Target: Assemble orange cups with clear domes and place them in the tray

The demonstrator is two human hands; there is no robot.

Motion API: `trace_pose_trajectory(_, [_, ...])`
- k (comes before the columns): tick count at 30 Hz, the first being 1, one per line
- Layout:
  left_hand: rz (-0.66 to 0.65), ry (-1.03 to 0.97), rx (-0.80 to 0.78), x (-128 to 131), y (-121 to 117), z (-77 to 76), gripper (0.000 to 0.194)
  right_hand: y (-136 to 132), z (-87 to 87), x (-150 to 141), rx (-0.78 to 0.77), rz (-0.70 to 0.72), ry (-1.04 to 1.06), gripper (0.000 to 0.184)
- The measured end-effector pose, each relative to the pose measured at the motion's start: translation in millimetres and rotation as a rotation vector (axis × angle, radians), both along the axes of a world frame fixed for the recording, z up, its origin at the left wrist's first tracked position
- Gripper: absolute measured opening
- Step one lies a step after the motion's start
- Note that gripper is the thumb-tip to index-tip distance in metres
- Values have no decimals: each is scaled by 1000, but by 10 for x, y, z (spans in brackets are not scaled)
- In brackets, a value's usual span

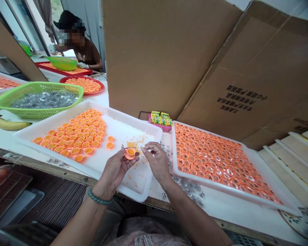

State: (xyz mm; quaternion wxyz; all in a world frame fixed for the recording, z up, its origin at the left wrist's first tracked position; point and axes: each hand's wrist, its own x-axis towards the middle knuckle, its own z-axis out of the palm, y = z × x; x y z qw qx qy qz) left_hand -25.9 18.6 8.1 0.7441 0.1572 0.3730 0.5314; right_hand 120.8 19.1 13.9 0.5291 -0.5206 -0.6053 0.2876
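My left hand (119, 166) holds a small orange cup (130, 154) with yellow bits inside, its mouth facing up. Close to its right, my right hand (157, 160) has thumb and forefinger pinched together; whatever sits between the tips is too small to make out. Below both hands lies a white tray (113, 116). Many similar orange cups (77, 135) fill its left part, and two stand slightly apart. Loose yellow bits (132, 145) are scattered over the tray's right part.
A second white tray (248, 147) at right holds rows of orange cups with clear covers. Clear plastic pieces (192, 191) lie between the trays. Behind are a pink basket (166, 128), cardboard (169, 54), a green basket (28, 113), a banana (11, 123) and a co-worker (88, 54).
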Motion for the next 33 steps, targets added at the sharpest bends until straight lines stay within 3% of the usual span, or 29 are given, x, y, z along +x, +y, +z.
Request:
trace_pose_trajectory(3, [-48, 18, -12, 4, -7, 16, 23, -121, -111, 141, -17, -92, -156, 6])
trace_pose_trajectory(9, [-67, 163, 48, 9, -36, -10, 7, -281, -256, 298, 64, -27, -433, 10])
trace_pose_trajectory(13, [-144, 319, 89, 24, -47, -2, 16, -420, -217, 623, 48, -121, -471, 19])
trace_pose_trajectory(16, [-197, 465, 95, 54, -58, 13, 27, -595, -266, 821, -79, -81, -672, 20])
trace_pose_trajectory(20, [-187, 615, 118, 87, -73, 16, 32, -717, -413, 804, -259, 41, -982, 15])
trace_pose_trajectory(25, [-167, 647, 139, 90, -86, 2, 33, -595, -568, 666, -259, 49, -1271, 14])
trace_pose_trajectory(29, [-168, 650, 155, 95, -93, -1, 34, -499, -697, 699, -243, 25, -1264, 18])
trace_pose_trajectory(33, [-172, 644, 156, 101, -87, -2, 35, -483, -812, 762, -219, -6, -1015, 18])
